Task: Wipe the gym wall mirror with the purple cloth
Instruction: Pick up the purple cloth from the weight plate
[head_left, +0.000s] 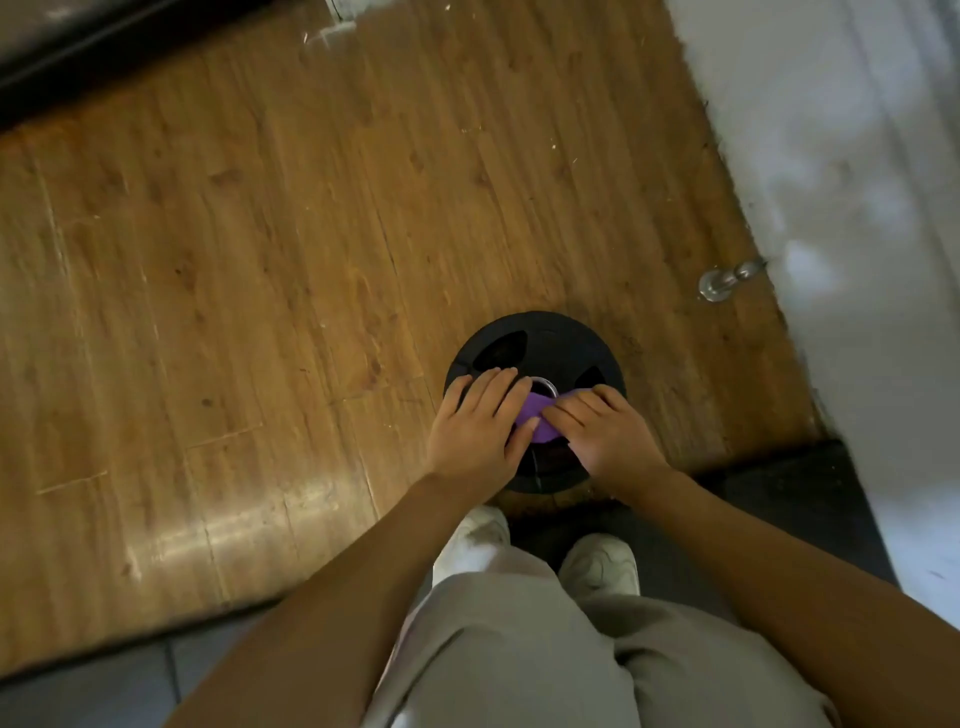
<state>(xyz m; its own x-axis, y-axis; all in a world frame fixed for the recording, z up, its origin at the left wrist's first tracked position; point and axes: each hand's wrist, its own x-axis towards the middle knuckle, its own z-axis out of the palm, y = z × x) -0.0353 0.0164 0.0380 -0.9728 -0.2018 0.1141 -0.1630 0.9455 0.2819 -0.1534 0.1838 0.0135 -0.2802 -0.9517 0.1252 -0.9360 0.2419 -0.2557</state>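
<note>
Wood-plank floor (234, 260) filled most of the view, scuffed and glossy under glare; a white wall (857, 182) ran down the right with a metal door stop (719, 283) at its foot, and dark matting (779, 499) lay under the white shoes (597, 564). No mirror in view, so wiping looked not yet begun. A black weight plate (535, 343) lay flat on the floor just ahead of the feet. The purple cloth (535, 421) sat on top of it near the hub, mostly covered. Left hand (480, 421) lay over it, fingers fairly straight, pressing down. Right hand (602, 431) had fingers bent onto the cloth's other side; true pinch or just pressing, can't tell. Likely gathering or folding it on the plate for pickup.
</note>
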